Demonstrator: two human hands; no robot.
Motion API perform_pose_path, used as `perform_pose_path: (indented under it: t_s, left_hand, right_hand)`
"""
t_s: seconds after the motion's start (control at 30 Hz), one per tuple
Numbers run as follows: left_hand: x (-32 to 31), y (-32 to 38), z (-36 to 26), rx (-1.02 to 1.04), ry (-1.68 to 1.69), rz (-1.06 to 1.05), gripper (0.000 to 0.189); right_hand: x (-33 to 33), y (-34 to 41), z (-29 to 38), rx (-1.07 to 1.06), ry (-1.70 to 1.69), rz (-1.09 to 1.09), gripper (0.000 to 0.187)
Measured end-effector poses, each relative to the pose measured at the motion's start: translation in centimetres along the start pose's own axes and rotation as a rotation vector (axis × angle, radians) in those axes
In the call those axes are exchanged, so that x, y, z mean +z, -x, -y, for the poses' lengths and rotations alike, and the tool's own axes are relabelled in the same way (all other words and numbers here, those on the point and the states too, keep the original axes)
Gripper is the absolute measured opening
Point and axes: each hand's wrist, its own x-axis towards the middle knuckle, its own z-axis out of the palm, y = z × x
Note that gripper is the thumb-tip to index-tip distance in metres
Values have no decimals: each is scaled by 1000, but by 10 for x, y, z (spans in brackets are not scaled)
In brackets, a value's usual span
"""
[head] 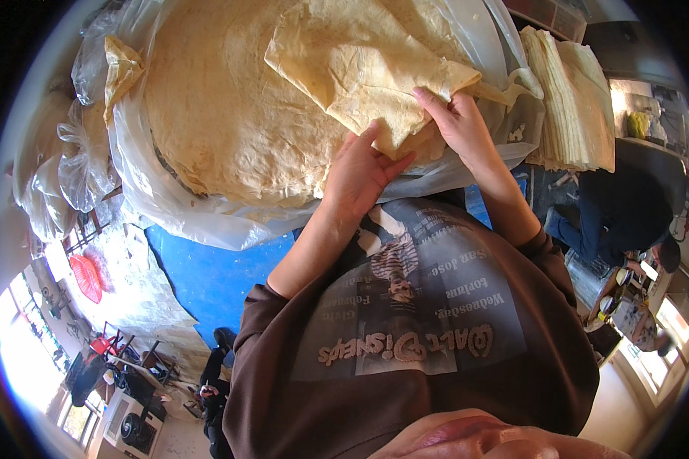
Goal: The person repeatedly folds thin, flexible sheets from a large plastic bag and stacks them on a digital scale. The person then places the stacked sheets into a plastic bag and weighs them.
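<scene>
My left hand (pixel 359 172) holds the near corner of a folded sheet of thin flatbread (pixel 367 74), its thumb against the edge and some fingers spread below. My right hand (pixel 459 120) grips the same sheet's right part, thumb on top; its other fingers are mostly hidden. The sheet is creased and lies partly over a wide stack of large round flatbreads (pixel 224 109). Clear plastic sheeting (pixel 206 221) surrounds the stack. To the right stands a thick pile of folded flatbread sheets (pixel 574 109).
A folded flatbread piece (pixel 120 72) rests on plastic at the left, beside knotted clear bags (pixel 83 166). Below is a blue surface (pixel 206 269). A person in dark clothes (pixel 626 201) is at the right; another (pixel 215 390) is lower left.
</scene>
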Motion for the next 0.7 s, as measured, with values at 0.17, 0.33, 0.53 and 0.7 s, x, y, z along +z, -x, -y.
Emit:
perform_pose_path:
  t_s: [0.17, 0.33, 0.53, 0.7]
  left_hand:
    - [5, 1, 5, 19, 33, -18, 31]
    - [7, 1, 3, 4, -35, 44, 45]
    - [4, 8, 9, 180, -69, 254, 50]
    - [-12, 10, -11, 119, -288, 23, 42]
  right_hand:
    - [1, 8, 4, -153, 7, -31, 26]
    - [10, 16, 5, -143, -85, -94, 30]
    - [16, 28, 14, 212, -763, -56, 36]
    - [25, 35, 34, 160, -774, 41, 32]
